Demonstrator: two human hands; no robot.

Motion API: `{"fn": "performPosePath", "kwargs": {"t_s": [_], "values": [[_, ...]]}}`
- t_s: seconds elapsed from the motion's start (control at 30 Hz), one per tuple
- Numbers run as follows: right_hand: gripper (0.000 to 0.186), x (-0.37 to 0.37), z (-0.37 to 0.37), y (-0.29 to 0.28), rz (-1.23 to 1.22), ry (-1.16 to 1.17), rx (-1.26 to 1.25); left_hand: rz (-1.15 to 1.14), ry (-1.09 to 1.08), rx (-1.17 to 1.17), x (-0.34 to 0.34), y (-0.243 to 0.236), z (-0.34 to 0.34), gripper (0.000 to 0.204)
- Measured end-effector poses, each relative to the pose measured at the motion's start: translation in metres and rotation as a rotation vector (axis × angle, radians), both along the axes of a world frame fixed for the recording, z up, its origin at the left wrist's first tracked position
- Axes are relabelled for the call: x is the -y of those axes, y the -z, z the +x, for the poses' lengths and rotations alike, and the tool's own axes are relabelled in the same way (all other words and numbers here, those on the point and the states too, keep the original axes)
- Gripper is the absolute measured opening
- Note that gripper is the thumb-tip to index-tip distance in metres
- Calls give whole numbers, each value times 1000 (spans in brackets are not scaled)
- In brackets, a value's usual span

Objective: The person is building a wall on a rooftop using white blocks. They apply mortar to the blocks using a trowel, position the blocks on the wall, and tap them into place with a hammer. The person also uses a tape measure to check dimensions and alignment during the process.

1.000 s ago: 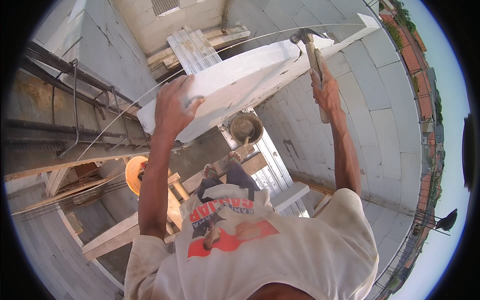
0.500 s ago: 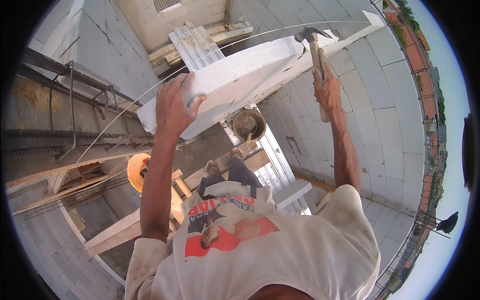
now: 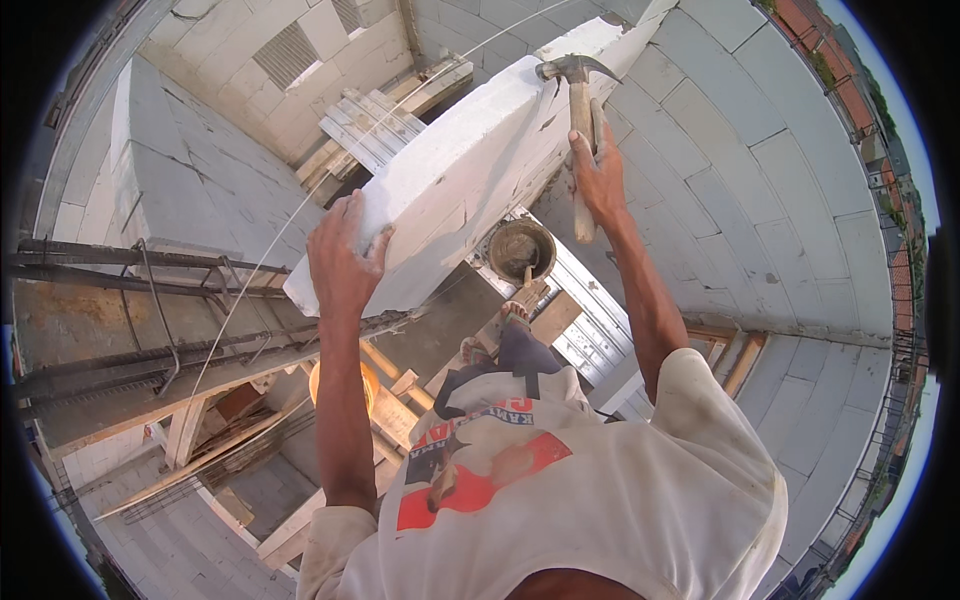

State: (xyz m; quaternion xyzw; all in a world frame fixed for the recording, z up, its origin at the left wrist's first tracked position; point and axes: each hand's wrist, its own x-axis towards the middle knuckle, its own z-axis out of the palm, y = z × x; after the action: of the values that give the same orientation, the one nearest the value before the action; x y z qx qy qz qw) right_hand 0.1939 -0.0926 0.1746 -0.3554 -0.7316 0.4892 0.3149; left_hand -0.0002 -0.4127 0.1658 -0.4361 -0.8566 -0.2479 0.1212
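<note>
A long white lightweight concrete block (image 3: 440, 215) lies along the top of the wall in front of me, slanting from lower left to upper right. My left hand (image 3: 345, 250) grips its left end, fingers over the top edge and thumb against the near face. My right hand (image 3: 600, 180) is closed round the wooden handle of a claw hammer (image 3: 580, 105). The hammer's metal head is up, over or against the block's right part; whether it touches cannot be told. Pale dust marks the fingers of both hands.
A taut string (image 3: 285, 235) runs along the block's far side. Rebar (image 3: 120, 260) sticks out at left. Below stand a mortar bucket (image 3: 522, 252) on metal-topped planks (image 3: 590, 320) and a yellow container (image 3: 345, 388), partly behind my left arm. A block wall (image 3: 760, 190) rises at right.
The view has shifted, so the surroundings sit differently in the picture. My right hand and the hammer appear further left and slightly lower. My left hand keeps its hold on the block's left end.
</note>
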Motion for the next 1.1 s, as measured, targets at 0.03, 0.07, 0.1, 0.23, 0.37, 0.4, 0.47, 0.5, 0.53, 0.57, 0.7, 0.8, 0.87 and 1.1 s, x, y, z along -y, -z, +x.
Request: {"fn": "performPosePath", "kwargs": {"t_s": [0.03, 0.07, 0.1, 0.23, 0.37, 0.4, 0.47, 0.5, 0.53, 0.57, 0.7, 0.8, 0.87, 1.1], "values": [[59, 18, -6, 15, -42, 108, -181, -3, 3, -28, 0, 0, -1, 65], [52, 30, -11, 26, -221, 154, -296, -2, 9, -51, -2, 3, -2, 66], [45, 43, -15, 35, -405, 196, -408, -6, 11, -71, -2, 4, -1, 66], [16, 61, -38, 81, -964, 408, -707, -35, 31, -84, -2, 6, -4, 67], [13, 81, -69, 113, -1235, 515, -785, -46, 31, -96, 1, 5, -4, 67], [13, 83, -70, 120, -1255, 461, -774, -46, 32, -92, 0, 5, -3, 67], [13, 84, -73, 132, -1301, 436, -800, -34, 39, -103, -1, 3, -3, 67], [12, 83, -76, 136, -1328, 466, -837, -28, 37, -108, -1, 3, -2, 66], [11, 82, -78, 140, -1354, 497, -873, -9, 50, -95, -1, 3, -2, 67], [13, 83, -79, 139, -1349, 472, -842, 12, 62, -80, -1, 4, -3, 67], [16, 77, -68, 134, -1346, 415, -795, -16, 30, -31, -2, 2, -1, 67], [17, 84, -67, 107, -1310, 431, -713, 39, 67, -44, -1, 3, -1, 67], [15, 84, -65, 105, -1293, 422, -701, 6, 34, -72, 1, 5, -2, 67], [11, 71, -60, 119, -1286, 395, -701, -14, 6, -70, -1, 3, 0, 65]]}}
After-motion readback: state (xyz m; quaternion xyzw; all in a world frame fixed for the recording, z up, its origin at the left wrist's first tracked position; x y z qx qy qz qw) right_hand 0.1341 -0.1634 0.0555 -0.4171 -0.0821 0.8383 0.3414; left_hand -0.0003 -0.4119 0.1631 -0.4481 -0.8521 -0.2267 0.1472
